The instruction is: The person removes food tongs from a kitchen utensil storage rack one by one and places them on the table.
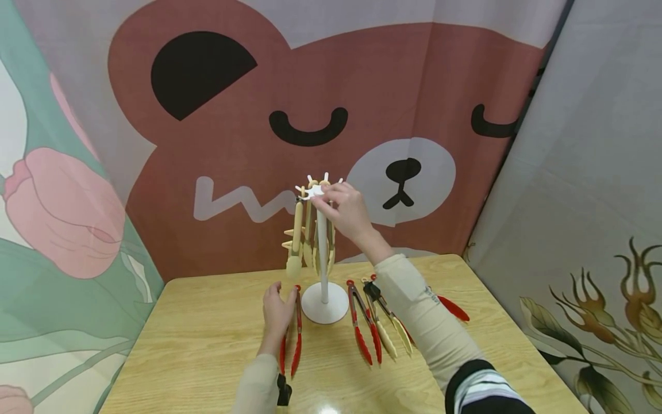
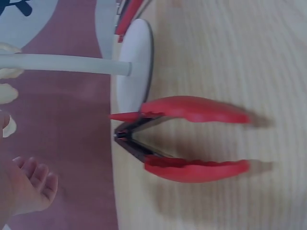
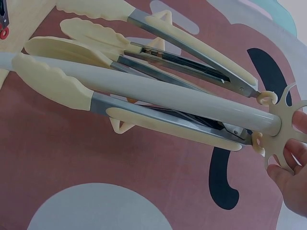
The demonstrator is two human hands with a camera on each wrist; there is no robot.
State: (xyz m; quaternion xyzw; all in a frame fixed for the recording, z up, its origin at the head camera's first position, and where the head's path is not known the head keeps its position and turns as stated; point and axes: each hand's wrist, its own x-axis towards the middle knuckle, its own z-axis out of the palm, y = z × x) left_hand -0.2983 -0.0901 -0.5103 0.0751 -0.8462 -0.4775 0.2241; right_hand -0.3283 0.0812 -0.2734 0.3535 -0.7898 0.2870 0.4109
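Mid-frame, the right grip (image 1: 347,210) pinches the hooked top of a white stand (image 1: 323,253); the left grip (image 1: 277,313), lower, is relaxed. The right wrist view details cream tongs (image 3: 144,120) hanging there (pole across them); the left wrist view bares red tongs (image 2: 196,109), partly hand-hidden in the head view, on the surface (image 1: 196,345).

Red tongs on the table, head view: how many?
At least 3: left pair beside the left hand, middle pair right of the stand, right pair mostly behind the right sleeve, which may hide more.
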